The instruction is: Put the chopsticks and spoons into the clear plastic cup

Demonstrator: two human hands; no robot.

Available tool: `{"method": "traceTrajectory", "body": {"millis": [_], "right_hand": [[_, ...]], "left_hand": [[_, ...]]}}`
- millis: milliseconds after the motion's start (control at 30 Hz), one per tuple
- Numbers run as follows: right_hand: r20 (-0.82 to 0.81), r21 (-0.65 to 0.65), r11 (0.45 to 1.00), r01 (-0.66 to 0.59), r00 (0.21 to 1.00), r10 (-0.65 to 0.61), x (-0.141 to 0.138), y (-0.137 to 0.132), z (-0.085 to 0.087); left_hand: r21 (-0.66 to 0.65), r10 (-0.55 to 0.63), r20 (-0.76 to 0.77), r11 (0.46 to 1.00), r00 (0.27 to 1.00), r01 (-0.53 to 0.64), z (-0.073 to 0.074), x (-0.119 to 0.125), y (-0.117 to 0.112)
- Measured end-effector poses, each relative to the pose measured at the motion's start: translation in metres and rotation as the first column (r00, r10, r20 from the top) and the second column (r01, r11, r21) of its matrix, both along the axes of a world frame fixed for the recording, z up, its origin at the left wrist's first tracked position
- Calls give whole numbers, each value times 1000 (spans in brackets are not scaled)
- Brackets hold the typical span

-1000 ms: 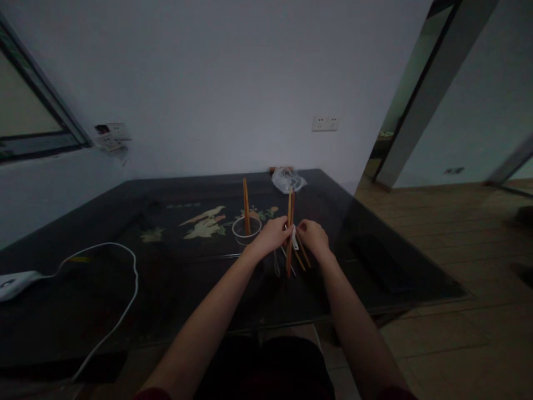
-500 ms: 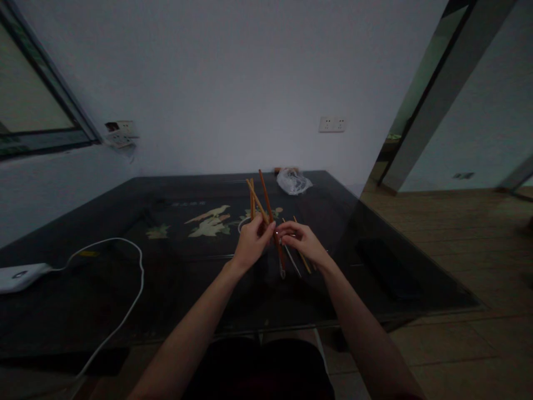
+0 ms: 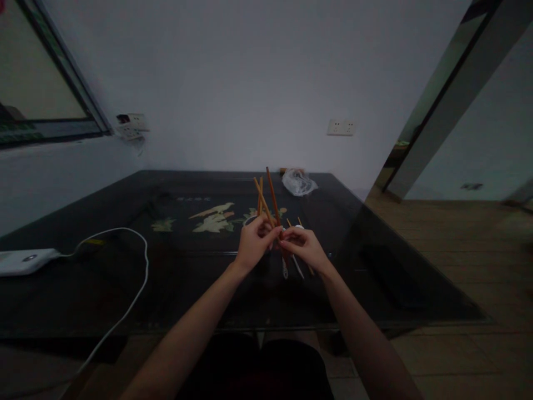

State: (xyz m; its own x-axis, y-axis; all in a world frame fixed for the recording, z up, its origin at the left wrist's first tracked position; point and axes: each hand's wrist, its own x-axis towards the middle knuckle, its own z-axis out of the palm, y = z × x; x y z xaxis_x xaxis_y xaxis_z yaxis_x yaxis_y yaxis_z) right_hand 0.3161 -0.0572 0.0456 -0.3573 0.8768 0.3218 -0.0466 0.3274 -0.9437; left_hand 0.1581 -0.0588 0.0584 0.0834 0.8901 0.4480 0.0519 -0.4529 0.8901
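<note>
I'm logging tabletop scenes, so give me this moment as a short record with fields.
left hand: holds a light chopstick and a dark chopstick in its grip
right hand: fingertips at the dark chopstick; whether closed on it is unclear
cup: partly hidden behind left hand, chopsticks standing in it
near hands: thin utensils lying on the table
back: clear plastic bag
left side: white device, white cable
</note>
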Motion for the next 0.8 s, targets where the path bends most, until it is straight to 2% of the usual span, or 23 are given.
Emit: {"method": "traceTrajectory", "body": {"millis": [167, 333, 567, 700, 800], "right_hand": [[-6, -68, 997, -39, 999, 38, -1, 0, -1], [-6, -81, 995, -54, 999, 53, -2, 0, -1], [5, -76, 996, -43, 999, 43, -1, 2, -5], [14, -28, 1000, -8, 1000, 9, -1, 1, -2], [-7, 56, 995, 78, 997, -77, -1, 0, 1]], "left_hand": [[-33, 9, 60, 999, 998, -7, 2, -1, 3], [-49, 30, 39, 998, 999, -28, 0, -3, 6], [-48, -28, -3, 998, 1000, 28, 2, -5, 3], [38, -18, -12, 999, 1000, 18, 9, -6, -1], [123, 30, 41, 992, 999, -35, 17, -12, -3]]}}
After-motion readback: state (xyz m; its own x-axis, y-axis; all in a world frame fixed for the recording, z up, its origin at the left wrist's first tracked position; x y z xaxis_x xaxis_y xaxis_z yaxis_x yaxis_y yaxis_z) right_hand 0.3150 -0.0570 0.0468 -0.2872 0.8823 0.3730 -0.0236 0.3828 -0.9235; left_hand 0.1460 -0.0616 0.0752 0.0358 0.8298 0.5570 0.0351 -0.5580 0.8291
